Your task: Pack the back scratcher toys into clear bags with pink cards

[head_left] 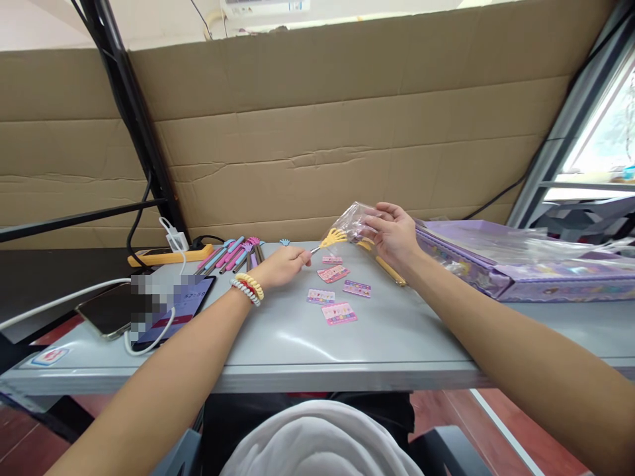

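My left hand (289, 263) is closed on the metal rod of a yellow back scratcher (333, 238), whose claw-shaped head points right. That head is in or against the mouth of a clear plastic bag (354, 218); I cannot tell how far inside. Pinched in my right hand (394, 233) is the bag's upper right part. Below this hand lies another yellow stick-shaped piece (389, 270), partly hidden by the fingers. Several small pink and purple printed cards, among them a pink card (339, 313) and a purple card (356, 289), are spread on the table between my arms.
Pink, blue and grey back scratchers (229, 256) lie piled at the left back of the grey table (387, 344). A phone (106, 311), a tablet (186, 304) and white cables sit left. A purple box (526, 277) with clear bags stands right. Cardboard (317, 132) walls the back.
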Demonstrator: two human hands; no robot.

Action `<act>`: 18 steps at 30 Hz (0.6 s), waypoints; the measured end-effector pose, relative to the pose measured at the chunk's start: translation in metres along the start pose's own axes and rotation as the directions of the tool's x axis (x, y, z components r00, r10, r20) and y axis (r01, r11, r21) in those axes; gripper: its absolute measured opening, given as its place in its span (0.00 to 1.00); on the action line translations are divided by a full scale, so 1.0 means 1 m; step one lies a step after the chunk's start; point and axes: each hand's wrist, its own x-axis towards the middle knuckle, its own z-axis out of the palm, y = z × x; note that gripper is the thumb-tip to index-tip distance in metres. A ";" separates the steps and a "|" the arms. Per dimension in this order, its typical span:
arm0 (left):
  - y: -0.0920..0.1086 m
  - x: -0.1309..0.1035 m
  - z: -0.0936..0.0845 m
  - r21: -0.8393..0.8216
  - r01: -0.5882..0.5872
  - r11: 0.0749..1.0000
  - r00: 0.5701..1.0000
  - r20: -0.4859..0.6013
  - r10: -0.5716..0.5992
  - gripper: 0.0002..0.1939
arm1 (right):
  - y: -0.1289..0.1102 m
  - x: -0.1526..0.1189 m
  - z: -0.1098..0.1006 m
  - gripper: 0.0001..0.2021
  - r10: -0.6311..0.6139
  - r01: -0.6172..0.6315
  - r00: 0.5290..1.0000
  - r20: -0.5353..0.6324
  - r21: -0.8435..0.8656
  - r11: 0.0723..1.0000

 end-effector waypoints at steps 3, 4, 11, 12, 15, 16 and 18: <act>0.001 -0.001 0.000 -0.029 -0.018 0.999 0.999 -0.028 0.017 0.23 | -0.001 -0.001 0.000 0.19 0.041 -0.041 0.999 0.022 -0.001 0.999; 0.001 -0.001 0.000 -0.034 -0.022 0.999 0.999 -0.032 0.021 0.22 | -0.001 -0.002 0.000 0.18 0.056 -0.055 0.998 0.031 -0.004 0.998; 0.004 -0.001 0.001 -0.009 -0.030 1.000 0.998 -0.051 0.029 0.19 | -0.001 -0.011 0.007 0.18 0.136 -0.129 0.982 0.131 -0.060 0.990; 0.005 -0.001 0.001 -0.016 -0.030 0.999 0.998 -0.055 0.029 0.18 | 0.000 -0.013 0.009 0.19 0.140 -0.130 0.978 0.153 -0.076 0.989; 0.008 -0.003 0.003 -0.049 -0.031 0.998 0.998 -0.052 0.028 0.18 | 0.004 -0.020 0.013 0.22 0.166 -0.144 0.961 0.221 -0.110 0.983; 0.009 -0.003 0.003 -0.058 -0.029 0.998 0.999 -0.044 0.027 0.19 | 0.005 -0.022 0.015 0.22 0.179 -0.156 0.952 0.250 -0.112 0.981; 0.013 -0.004 0.004 -0.065 -0.025 0.998 0.999 -0.025 0.023 0.20 | 0.008 -0.025 0.017 0.24 0.201 -0.177 0.928 0.313 -0.101 0.979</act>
